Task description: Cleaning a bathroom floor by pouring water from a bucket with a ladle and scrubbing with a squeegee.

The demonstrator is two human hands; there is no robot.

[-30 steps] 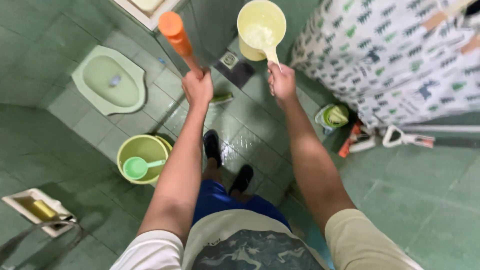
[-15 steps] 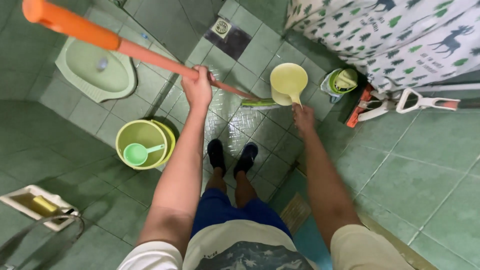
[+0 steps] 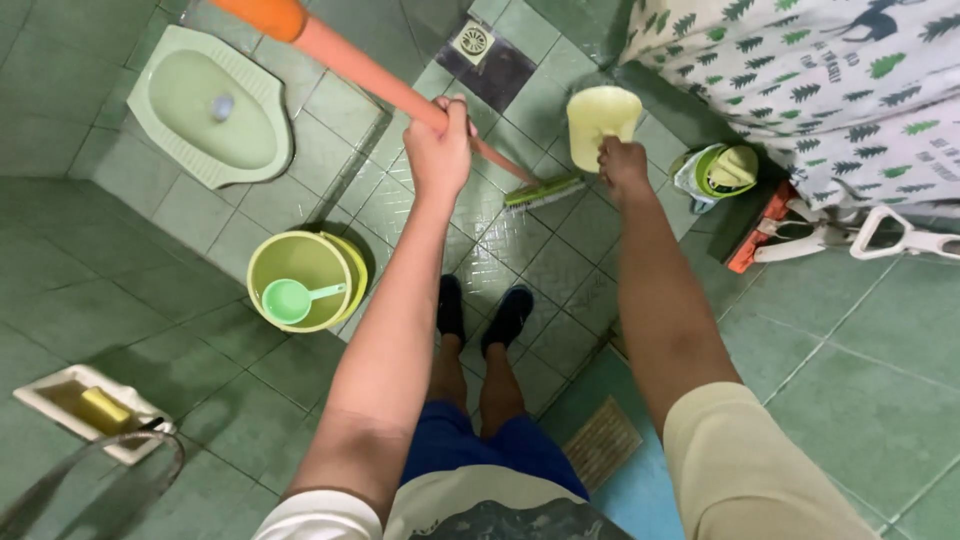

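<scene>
My left hand grips the orange handle of a long floor brush; its green-bristled head rests on the wet green tiles ahead of my feet. My right hand holds a pale yellow water scoop by its handle, tipped down over the floor just right of the brush head. Both arms reach forward over my dark shoes.
A green squat toilet lies at the far left. A yellow-green bucket holding a green scoop stands left of my feet. A floor drain is ahead; a patterned curtain, a small green container and white-handled tools are at right. A soap dish hangs low left.
The scoop came down from raised height toward the floor and now tips downward. The brush handle swung from upright to slanting, its head on the tiles.
</scene>
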